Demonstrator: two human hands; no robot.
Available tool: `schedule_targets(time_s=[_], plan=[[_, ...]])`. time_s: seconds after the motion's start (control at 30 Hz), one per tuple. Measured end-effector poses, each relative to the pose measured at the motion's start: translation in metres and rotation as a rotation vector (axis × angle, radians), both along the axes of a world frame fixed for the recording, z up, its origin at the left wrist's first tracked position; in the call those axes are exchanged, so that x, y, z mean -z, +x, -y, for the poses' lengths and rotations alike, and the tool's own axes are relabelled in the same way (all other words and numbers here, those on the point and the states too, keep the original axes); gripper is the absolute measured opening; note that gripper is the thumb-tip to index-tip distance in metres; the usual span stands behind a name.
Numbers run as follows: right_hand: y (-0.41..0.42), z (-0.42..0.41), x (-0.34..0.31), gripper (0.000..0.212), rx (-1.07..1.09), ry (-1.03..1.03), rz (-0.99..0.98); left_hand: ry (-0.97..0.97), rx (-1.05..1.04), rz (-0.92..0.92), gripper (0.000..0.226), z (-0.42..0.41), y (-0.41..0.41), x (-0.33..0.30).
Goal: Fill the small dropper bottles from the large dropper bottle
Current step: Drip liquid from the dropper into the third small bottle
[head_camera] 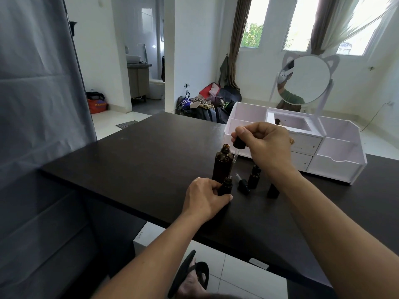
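Observation:
The large amber dropper bottle point(222, 164) stands uncapped on the dark table point(151, 165). My right hand point(267, 145) pinches its black dropper cap point(239, 143), and the glass pipette hangs down beside the large bottle toward a small open bottle point(226, 186). My left hand point(205, 198) grips that small bottle at its base. A loose small dropper cap point(242, 184) lies on the table to the right. Two more small dark bottles point(254, 177) point(273, 190) stand further right, the nearer one partly behind my right forearm.
A white organiser point(336, 160) with drawers and a round cat-ear mirror point(306, 79) sits at the table's back right. The table's near edge runs diagonally below my arms. A grey backdrop cloth point(38, 104) hangs on the left.

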State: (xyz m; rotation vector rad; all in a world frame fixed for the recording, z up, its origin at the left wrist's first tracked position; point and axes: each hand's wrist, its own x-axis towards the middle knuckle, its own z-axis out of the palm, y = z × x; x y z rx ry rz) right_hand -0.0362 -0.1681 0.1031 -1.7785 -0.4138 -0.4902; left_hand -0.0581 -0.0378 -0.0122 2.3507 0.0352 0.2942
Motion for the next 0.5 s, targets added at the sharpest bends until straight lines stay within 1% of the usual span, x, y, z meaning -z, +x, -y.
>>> schedule_targets(time_s=[0.2,0.37,0.5], plan=[[0.0,0.0,-0.011,0.013,-0.023,0.021,0.016,-0.036,0.038,0.027,0.032,-0.001,-0.002,-0.001],[0.01,-0.004,-0.036,0.009,0.053,0.146,0.11,-0.041,0.052,0.053,0.031,-0.001,-0.003,-0.002],[0.022,-0.013,-0.044,0.01,0.092,0.148,0.147,-0.047,0.042,0.031,0.032,-0.001,-0.003,-0.002]])
